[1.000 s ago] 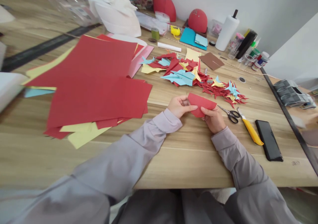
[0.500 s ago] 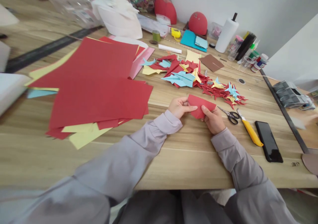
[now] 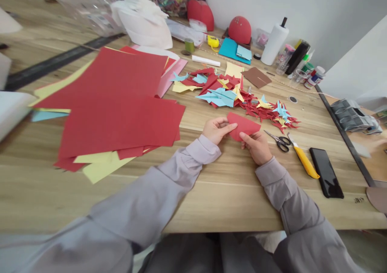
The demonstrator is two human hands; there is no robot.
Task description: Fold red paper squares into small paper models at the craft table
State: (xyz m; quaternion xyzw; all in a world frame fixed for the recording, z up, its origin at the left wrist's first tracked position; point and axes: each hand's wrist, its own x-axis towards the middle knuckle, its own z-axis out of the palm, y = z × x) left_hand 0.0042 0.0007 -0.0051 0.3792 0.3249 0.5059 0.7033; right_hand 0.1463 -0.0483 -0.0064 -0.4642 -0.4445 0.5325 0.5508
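Observation:
A small piece of red paper (image 3: 243, 124) is held between both hands above the wooden table (image 3: 229, 200). My left hand (image 3: 217, 130) pinches its left side, thumb on top and fingers behind. At the lower right edge, my right hand (image 3: 257, 146) grips the paper with the thumb pressed on it. Just beyond lies a heap of folded red, blue and yellow paper shapes (image 3: 219, 97), some like small planes. To the right of my right hand are scissors (image 3: 281, 143) with black handles and a yellow utility knife (image 3: 306, 162).
Large red paper sheets (image 3: 121, 115) are stacked at left, over yellow sheets (image 3: 104, 170). A black phone (image 3: 326, 172) lies at right. Along the back stand a yellow tape measure (image 3: 213, 42), a white roll (image 3: 274, 45) and several bottles (image 3: 315, 77).
My right thumb and fingers have slid left and down along the paper's lower edge. The paper's right side now narrows to a point. My left hand keeps its hold.

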